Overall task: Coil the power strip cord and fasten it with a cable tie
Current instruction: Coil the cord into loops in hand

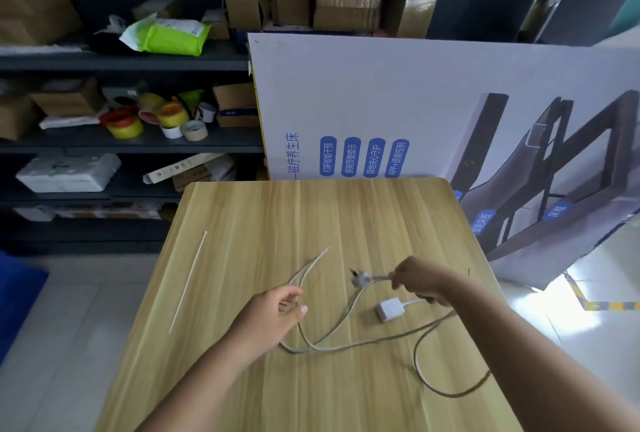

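Observation:
A white power strip point(390, 309) lies on the wooden table point(242, 223), right of centre. Its white cord point(332, 346) runs loosely across the table in long bends. My right hand point(420, 281) pinches the cord just behind the white plug point(360, 280), which hangs a little above the table. My left hand point(277, 310) grips a folded loop of the cord, and the loop's narrow end point(313, 262) points away toward the far side. A long white cable tie point(188, 281) lies straight on the table's left part, apart from both hands.
Dark shelves point(121, 144) with cardboard boxes and tape rolls stand behind the table at left. A large printed board point(415, 102) leans right behind the table's far edge. The floor at right is pale tile with a bright glare.

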### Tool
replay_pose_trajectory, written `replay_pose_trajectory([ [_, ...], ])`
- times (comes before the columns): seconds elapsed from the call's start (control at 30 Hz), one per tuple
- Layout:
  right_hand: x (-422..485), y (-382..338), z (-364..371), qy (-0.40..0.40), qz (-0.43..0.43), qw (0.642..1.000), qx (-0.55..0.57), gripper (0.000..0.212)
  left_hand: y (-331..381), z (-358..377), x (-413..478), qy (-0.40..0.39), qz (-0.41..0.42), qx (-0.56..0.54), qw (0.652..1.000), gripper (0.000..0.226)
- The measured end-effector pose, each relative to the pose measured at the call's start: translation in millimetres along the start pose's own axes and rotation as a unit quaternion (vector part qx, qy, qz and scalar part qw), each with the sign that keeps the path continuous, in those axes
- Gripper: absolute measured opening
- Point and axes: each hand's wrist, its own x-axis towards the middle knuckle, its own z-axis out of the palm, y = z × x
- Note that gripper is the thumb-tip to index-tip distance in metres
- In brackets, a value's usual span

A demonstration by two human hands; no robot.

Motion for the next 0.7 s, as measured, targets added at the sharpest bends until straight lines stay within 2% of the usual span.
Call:
replay_pose_trajectory([
  [0.07,-13,-14,-6,-0.001,-0.064,0.983,0.171,0.024,0,-1,2,0.0,-0.003,0.001,1.0,0.035],
  [0.1,-23,-24,-11,-0.01,-0.095,0.959,0.265,0.026,2,-1,3,-0.001,-0.003,-0.003,1.0,0.035],
  [0.2,-58,-58,-26,-0.071,-0.206,0.839,0.498,0.025,22,-6,1,-0.015,0.021,-0.038,0.999,0.048],
  [0.27,-78,-81,-32,-0.097,-0.286,0.758,0.577,0.021,46,-9,-1,-0.051,0.047,-0.081,0.994,0.07],
  [0.33,-94,-101,-37,-0.112,-0.332,0.695,0.628,0.026,72,-6,-4,-0.112,0.081,-0.132,0.982,0.08],
  [0.4,-110,-118,-43,-0.111,-0.358,0.646,0.666,0.029,94,0,-6,-0.155,0.111,-0.153,0.97,0.072],
  [0.43,-117,-127,-48,-0.104,-0.367,0.627,0.679,0.029,100,4,-5,-0.163,0.12,-0.163,0.966,0.061],
  [0.53,-142,-145,-68,-0.043,-0.394,0.615,0.682,0.028,108,16,-5,-0.133,0.136,-0.19,0.963,0.016],
  [0.57,-150,-146,-77,-0.01,-0.405,0.621,0.671,0.028,106,17,-6,-0.12,0.141,-0.199,0.962,0.011],
  [0.63,-163,-141,-98,0.066,-0.422,0.641,0.637,0.027,99,9,-8,-0.104,0.146,-0.24,0.954,0.014],
  [0.7,-169,-128,-117,0.136,-0.431,0.661,0.599,0.027,93,-9,-10,-0.077,0.162,-0.28,0.943,0.034],
])
